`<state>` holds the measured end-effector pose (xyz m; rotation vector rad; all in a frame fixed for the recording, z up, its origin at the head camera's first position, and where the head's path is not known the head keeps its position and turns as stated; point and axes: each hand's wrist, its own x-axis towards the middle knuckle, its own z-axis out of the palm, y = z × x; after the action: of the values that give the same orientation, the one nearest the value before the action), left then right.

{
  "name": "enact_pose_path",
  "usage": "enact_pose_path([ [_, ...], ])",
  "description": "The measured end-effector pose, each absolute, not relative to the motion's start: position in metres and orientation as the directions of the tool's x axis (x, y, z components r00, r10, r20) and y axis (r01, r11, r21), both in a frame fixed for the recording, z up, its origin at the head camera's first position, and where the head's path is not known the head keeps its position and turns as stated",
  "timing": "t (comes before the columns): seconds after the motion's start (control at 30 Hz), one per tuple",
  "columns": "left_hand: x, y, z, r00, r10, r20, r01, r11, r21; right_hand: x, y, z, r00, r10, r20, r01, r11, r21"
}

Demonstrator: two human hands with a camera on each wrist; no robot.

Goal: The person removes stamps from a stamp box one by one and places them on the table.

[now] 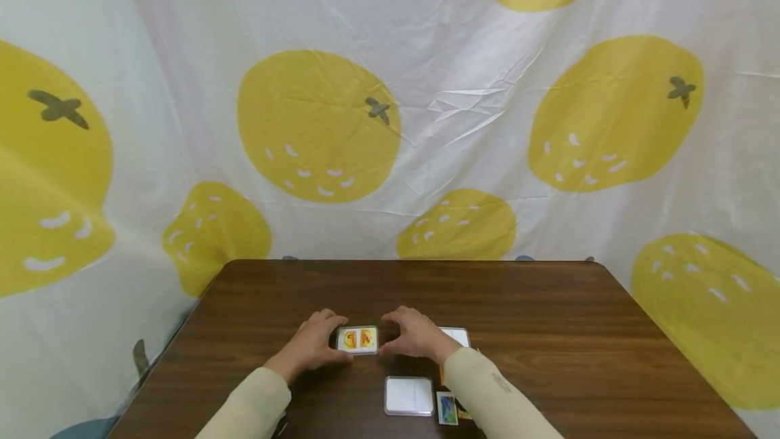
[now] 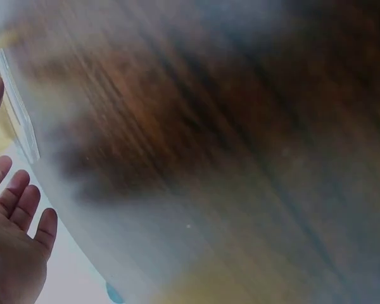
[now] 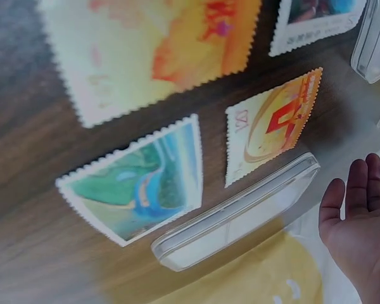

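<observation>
A small clear-edged case (image 1: 358, 351) with two orange-and-yellow stamps side by side in it lies flat on the table in the head view. My left hand (image 1: 313, 343) is at its left side, forefinger and thumb spread around the corners there. Facing it across the case, my right hand (image 1: 415, 335) has thumb and forefinger parted just off the right edge. In the left wrist view the fingers (image 2: 25, 206) look loosely extended, and so do the right hand's fingers (image 3: 358, 190) in its own wrist view.
Nearer me lies another clear case (image 1: 409, 396) with a white inside. Beside it is a blue-green landscape stamp (image 1: 447, 408). A third case (image 1: 456, 336) shows partly behind my right wrist. Orange stamps (image 3: 275, 123) lie loose on the brown table (image 1: 579, 358). A fruit-print cloth (image 1: 439, 154) hangs behind.
</observation>
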<state>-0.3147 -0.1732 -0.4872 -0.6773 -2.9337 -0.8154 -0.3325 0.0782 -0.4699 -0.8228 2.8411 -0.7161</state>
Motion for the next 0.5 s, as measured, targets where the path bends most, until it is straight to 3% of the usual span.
enact_pose_path([
  [0.5,-0.318,-0.174,-0.488,-0.900,0.426,0.093,0.417,0.777,0.472,-0.345,0.062,-0.482,-0.852,-0.523,0.022,-0.486,0.775,-0.405],
])
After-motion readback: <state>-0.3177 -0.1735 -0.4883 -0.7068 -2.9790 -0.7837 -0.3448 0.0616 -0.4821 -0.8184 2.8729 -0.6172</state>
